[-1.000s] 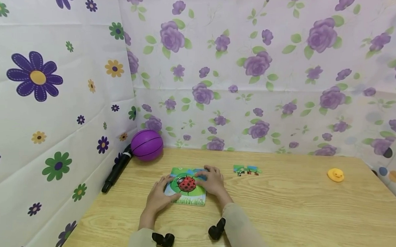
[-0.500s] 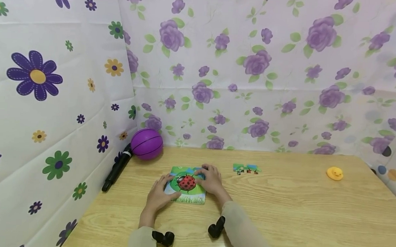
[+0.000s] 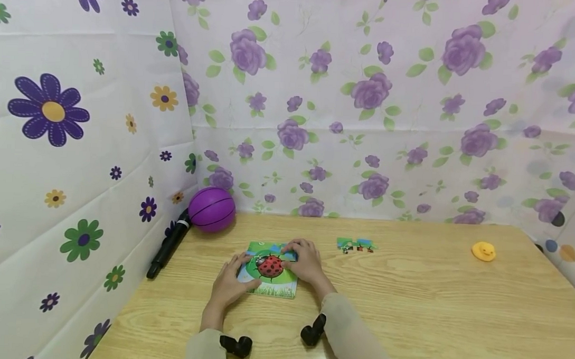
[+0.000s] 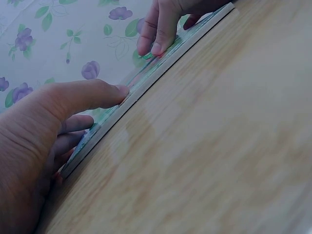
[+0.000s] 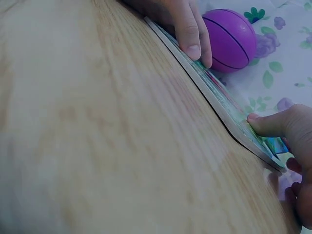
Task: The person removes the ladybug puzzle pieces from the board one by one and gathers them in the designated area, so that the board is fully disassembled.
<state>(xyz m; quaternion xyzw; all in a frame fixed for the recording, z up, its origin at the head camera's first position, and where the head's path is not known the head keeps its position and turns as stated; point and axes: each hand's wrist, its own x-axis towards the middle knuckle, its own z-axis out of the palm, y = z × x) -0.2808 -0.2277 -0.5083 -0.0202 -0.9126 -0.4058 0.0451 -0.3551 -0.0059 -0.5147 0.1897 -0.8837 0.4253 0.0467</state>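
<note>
A flat ladybug jigsaw puzzle [image 3: 276, 290] lies on the wooden table, with a red spotted ladybug on green leaves. My left hand [image 3: 229, 284] holds its left side, thumb over the lower left corner and fingers along the left edge. In the left wrist view the left thumb [image 4: 105, 93] rests on the picture near the front edge. My right hand [image 3: 308, 262] grips the upper right part, with the thumb on the picture and the index finger near the top edge. In the right wrist view the right thumb [image 5: 268, 123] presses the surface. Part of the puzzle's upper right is hidden under this hand.
Loose jigsaw pieces [image 3: 345, 245] lie right of the puzzle. A yellow rubber duck [image 3: 483, 251] sits far right on the table [image 3: 430, 306]. At the back left are a purple ball [image 3: 212, 209] and a black stick-like object [image 3: 169, 249]. Flowered sheets [image 3: 335, 165] hang behind.
Both hands stay in nearly the same place on the puzzle. The head view has shifted slightly.
</note>
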